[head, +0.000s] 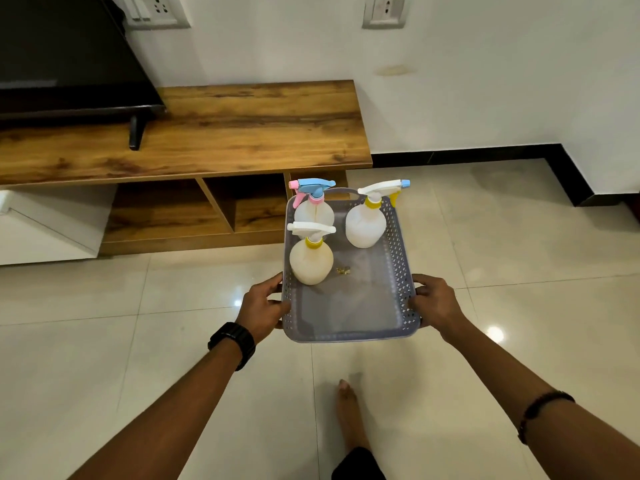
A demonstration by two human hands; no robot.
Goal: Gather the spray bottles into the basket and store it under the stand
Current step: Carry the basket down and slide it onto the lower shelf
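Observation:
A grey perforated basket (pixel 401 271) is held above the tiled floor, in front of the wooden stand (pixel 214 133). My left hand (pixel 263 306) grips its left rim and my right hand (pixel 434 306) grips its right rim. Three white spray bottles stand upright inside: one with a blue and pink trigger (pixel 313 209) at the far left, one with a white trigger and yellow collar (pixel 365 225) at the far right, and a cream one (pixel 310 261) nearer on the left. The near half of the basket holds no bottles.
The stand has open shelf compartments (pixel 256 206) below its top, just beyond the basket. A black TV (pixel 65 64) sits on the stand at left. A white cabinet (pixel 45 226) is at lower left. My bare foot (pixel 349 414) is on the glossy tiles.

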